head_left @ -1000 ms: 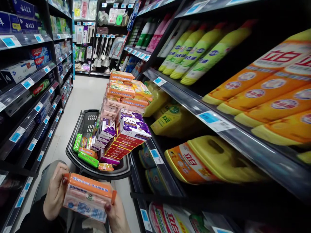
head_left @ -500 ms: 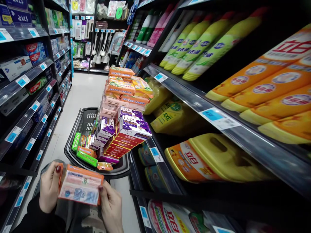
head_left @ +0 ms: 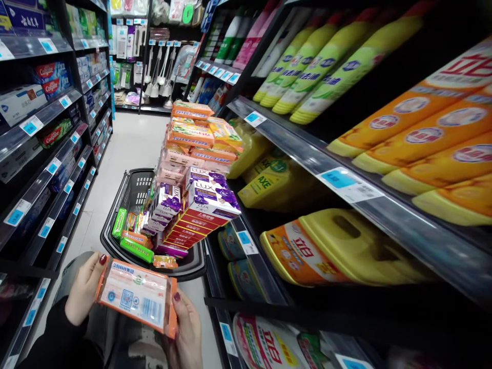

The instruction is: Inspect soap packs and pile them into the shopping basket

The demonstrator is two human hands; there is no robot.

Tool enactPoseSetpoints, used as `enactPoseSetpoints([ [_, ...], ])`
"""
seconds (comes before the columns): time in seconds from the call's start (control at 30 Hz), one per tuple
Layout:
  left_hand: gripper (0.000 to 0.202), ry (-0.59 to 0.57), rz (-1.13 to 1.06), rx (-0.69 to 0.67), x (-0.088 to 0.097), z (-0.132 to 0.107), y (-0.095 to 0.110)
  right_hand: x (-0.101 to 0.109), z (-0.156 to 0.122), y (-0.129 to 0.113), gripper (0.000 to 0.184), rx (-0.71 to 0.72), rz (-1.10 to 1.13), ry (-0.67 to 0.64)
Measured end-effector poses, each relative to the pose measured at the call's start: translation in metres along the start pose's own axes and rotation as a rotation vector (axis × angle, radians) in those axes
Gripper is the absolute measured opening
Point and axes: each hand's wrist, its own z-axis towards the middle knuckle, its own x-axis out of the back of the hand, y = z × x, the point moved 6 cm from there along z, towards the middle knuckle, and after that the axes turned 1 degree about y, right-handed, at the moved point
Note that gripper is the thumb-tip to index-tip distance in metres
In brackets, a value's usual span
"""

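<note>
An orange and white soap pack (head_left: 134, 296) is held flat in front of me, its printed back with a barcode facing up. My left hand (head_left: 81, 295) grips its left end, and my right hand (head_left: 185, 330) holds its right end from below. Just beyond stands a black shopping basket (head_left: 130, 197) on the aisle floor. It is piled with soap boxes (head_left: 200, 202), purple, red and orange ones, stacked high above the rim.
On the right, black shelves (head_left: 346, 189) carry yellow and orange detergent bottles (head_left: 326, 251) with blue price tags. Toothpaste boxes (head_left: 49, 82) fill the left shelves. The white aisle floor (head_left: 130, 143) runs ahead to a far rack of hanging brushes (head_left: 159, 77).
The soap pack has been turned over in my hands: its orange side edge faced up before, now its flat printed back with the barcode faces me. Both hands kept their hold.
</note>
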Motion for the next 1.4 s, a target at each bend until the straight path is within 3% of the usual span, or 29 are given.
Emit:
enactPoseSetpoints([
  [0.2, 0.039, -0.024, -0.166, 0.032, -0.015, 0.015, -0.027, -0.018, -0.011, -0.006, 0.045, 0.158, -0.331, -0.076],
  [0.3, 0.038, -0.02, -0.222, 0.049, -0.017, 0.016, -0.03, -0.018, -0.008, -0.007, 0.047, 0.206, -0.419, -0.106],
  [0.4, 0.04, -0.001, -0.257, 0.058, -0.011, 0.008, -0.016, -0.003, 0.002, -0.005, 0.047, 0.211, -0.361, -0.099],
  [0.57, 0.039, 0.024, -0.16, -0.034, -0.005, -0.021, 0.03, 0.02, 0.019, 0.015, 0.042, 0.129, -0.225, -0.058],
  [0.77, 0.036, -0.034, 0.315, -0.326, -0.025, -0.045, 0.061, 0.017, 0.03, 0.029, 0.038, 0.107, -0.18, -0.08],
  [0.83, 0.039, -0.092, 0.519, -0.536, -0.033, -0.053, 0.065, 0.017, 0.03, 0.031, 0.045, 0.081, -0.147, -0.128],
  [0.93, 0.047, -0.293, 0.766, -0.925, -0.05, -0.074, 0.06, 0.011, 0.022, 0.034, 0.059, 0.065, -0.187, -0.379],
  [1.0, 0.049, -0.373, 0.874, -1.109, -0.053, -0.084, 0.053, 0.012, 0.015, 0.028, 0.058, 0.141, -0.256, -0.502],
  [1.07, 0.041, -0.386, 0.948, -1.212, -0.052, -0.086, 0.048, 0.022, 0.01, 0.013, 0.048, 0.236, -0.282, -0.502],
  [1.17, 0.012, -0.264, 0.933, -1.121, -0.038, -0.07, 0.044, 0.048, 0.011, -0.026, 0.034, 0.375, -0.458, -0.351],
  [1.27, 0.019, -0.15, 0.911, -0.814, -0.02, -0.044, 0.032, 0.066, 0.024, -0.075, 0.026, 0.585, -0.98, -0.056],
  [1.33, 0.02, -0.217, 0.951, -0.669, -0.017, -0.034, 0.018, 0.063, 0.041, -0.093, 0.024, 0.629, -1.38, 0.042],
  [1.4, 0.019, -0.317, 0.997, -0.598, -0.02, -0.031, 0.004, 0.051, 0.064, -0.095, 0.026, 0.58, -1.658, 0.007],
])
